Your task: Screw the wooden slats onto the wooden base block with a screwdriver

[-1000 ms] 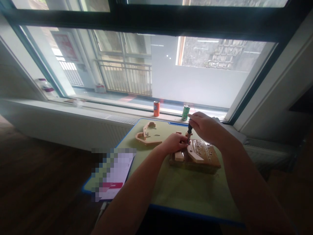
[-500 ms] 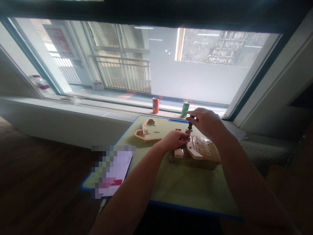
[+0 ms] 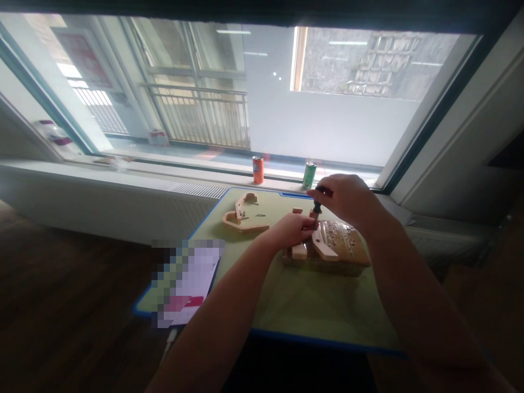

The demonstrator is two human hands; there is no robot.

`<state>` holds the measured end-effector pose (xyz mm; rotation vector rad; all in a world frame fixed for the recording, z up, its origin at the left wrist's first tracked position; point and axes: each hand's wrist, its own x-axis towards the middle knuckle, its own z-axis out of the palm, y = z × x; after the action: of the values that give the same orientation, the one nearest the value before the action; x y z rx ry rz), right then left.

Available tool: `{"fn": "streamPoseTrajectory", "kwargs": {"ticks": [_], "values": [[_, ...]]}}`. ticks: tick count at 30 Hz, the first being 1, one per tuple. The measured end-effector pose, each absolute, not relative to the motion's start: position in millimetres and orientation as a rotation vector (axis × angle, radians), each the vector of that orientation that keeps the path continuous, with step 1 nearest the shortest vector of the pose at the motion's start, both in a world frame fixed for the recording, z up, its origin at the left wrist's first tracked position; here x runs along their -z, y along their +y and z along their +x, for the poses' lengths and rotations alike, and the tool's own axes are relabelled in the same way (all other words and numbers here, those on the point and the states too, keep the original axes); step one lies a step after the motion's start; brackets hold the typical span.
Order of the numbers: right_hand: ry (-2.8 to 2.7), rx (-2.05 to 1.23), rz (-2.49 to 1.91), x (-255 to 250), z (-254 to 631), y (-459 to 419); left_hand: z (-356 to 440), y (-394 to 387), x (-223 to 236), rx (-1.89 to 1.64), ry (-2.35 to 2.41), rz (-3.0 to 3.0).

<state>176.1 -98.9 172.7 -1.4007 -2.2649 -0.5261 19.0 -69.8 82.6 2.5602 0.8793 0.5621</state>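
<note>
My right hand [image 3: 346, 197] is closed around the dark handle of a small screwdriver [image 3: 316, 208], which stands upright with its tip down on a wooden assembly [image 3: 323, 250]. My left hand [image 3: 291, 229] pinches a small wooden part of that assembly right beside the screwdriver tip. The assembly is several light wooden pieces lying on a flat brown board [image 3: 347, 251] with small screws scattered on it. All of this rests on a green mat with a blue edge [image 3: 295, 305].
A curved wooden frame piece [image 3: 240, 216] with loose screws lies at the mat's far left. An orange can [image 3: 257, 169] and a green can [image 3: 309, 175] stand on the window sill. A blurred paper [image 3: 184, 281] overlaps the mat's left corner.
The view has tilted slightly down and the hands sit a little higher in the frame. Both hands keep their hold on the screwdriver and the wooden part.
</note>
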Motion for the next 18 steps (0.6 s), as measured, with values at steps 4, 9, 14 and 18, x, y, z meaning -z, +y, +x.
{"fn": "streamPoseTrajectory", "kwargs": {"ticks": [4, 9, 14, 18], "values": [[-2.202, 0.545, -1.366, -166, 173, -95, 18, -69, -82, -0.551, 0.858, 2.548], [-2.281, 0.452, -1.346, -170, 178, -102, 18, -67, -80, -0.565, 0.853, 2.524], [-2.333, 0.591, -1.497, -186, 177, -120, 19, -67, -80, -0.571, 0.877, 2.527], [-2.259, 0.742, -1.657, -184, 166, -122, 20, -69, -80, -0.586, 0.885, 2.515]]}}
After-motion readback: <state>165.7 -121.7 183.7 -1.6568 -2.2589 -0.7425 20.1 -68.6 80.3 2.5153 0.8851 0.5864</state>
